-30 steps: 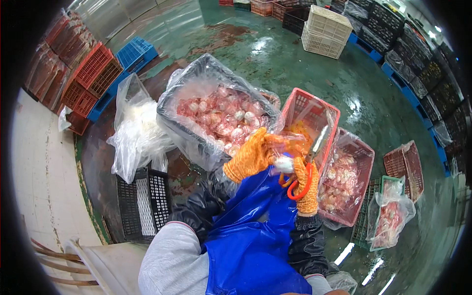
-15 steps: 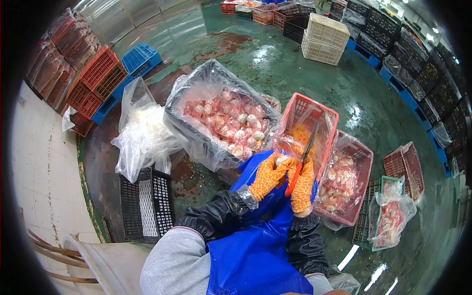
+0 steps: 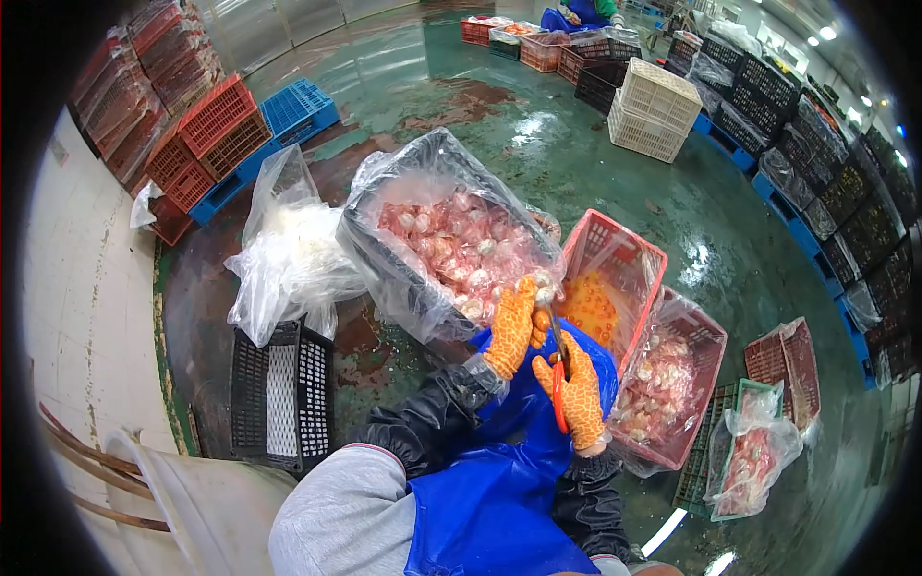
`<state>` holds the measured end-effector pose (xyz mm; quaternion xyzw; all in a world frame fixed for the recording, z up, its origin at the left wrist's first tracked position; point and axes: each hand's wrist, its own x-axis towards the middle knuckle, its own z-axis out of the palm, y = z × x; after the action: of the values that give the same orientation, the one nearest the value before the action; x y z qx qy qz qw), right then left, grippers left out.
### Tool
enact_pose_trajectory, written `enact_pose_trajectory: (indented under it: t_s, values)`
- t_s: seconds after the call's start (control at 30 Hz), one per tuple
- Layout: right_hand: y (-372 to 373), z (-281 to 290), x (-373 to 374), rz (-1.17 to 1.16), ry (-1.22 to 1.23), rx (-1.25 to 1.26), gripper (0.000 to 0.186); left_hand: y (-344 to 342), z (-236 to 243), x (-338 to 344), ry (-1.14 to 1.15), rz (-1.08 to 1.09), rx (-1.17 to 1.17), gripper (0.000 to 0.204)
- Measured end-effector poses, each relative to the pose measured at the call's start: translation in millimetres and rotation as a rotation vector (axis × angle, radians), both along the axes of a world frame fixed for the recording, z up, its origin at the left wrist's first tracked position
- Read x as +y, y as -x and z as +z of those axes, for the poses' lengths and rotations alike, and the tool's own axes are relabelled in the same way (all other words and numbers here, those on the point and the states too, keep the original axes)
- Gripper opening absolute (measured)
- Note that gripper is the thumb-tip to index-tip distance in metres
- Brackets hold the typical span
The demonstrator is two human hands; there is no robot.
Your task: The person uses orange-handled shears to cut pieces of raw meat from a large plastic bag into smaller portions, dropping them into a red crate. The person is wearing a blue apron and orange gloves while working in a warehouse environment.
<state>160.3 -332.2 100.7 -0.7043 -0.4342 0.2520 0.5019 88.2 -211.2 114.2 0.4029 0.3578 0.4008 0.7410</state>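
My left hand (image 3: 512, 334), in an orange patterned glove, is closed around a wet, pale roundish fleshy lump (image 3: 544, 286) at the near right corner of the black crate (image 3: 384, 288). An orange, yolk-like part shows below the lump. In my right hand (image 3: 580, 396), gloved alike, are red-handled scissors (image 3: 559, 401), their dark blades angled up toward the left hand's fingers. Whether the blades touch the piece I cannot tell. Pink, wet pieces with whitish round lumps (image 3: 447, 235) fill the plastic-lined black crate. Orange yolk-like balls (image 3: 588, 305) lie in the red crate (image 3: 656, 274) on the right.
Another red crate (image 3: 715, 360) of pink pieces stands at the right, beyond it a green crate (image 3: 693, 480) with a bagged load. Left are crumpled clear plastic (image 3: 298, 250) and a black crate (image 3: 240, 394). A blue apron (image 3: 480, 518) covers my lap. Someone sits far back.
The scissors have swung from pointing up over the red crate to pointing at my left hand. My left hand has risen toward the black crate with the lump. The view has shifted slightly.
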Motion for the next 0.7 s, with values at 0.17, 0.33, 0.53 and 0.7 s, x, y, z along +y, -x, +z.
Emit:
enact_pose_trajectory:
  t_s: [0.17, 0.33, 0.53, 0.7]
  values:
    - [4, 24, 3, 0.057, 0.024, 0.176, 0.051, -2, 4, -4, 0.078, 0.034, -0.027, 0.039]
    - [2, 13, 3, 0.028, 0.015, 0.154, 0.051, -3, 0, -4, 0.032, 0.047, -0.046, 0.036]
    - [-4, 10, 2, 0.052, 0.058, 0.097, 0.047, -7, -2, -14, -0.093, -0.01, -0.071, 0.025]
    - [4, 18, 0, 0.042, 0.175, 0.249, 0.037, -10, -18, -2, 0.003, -0.022, -0.099, 0.017]
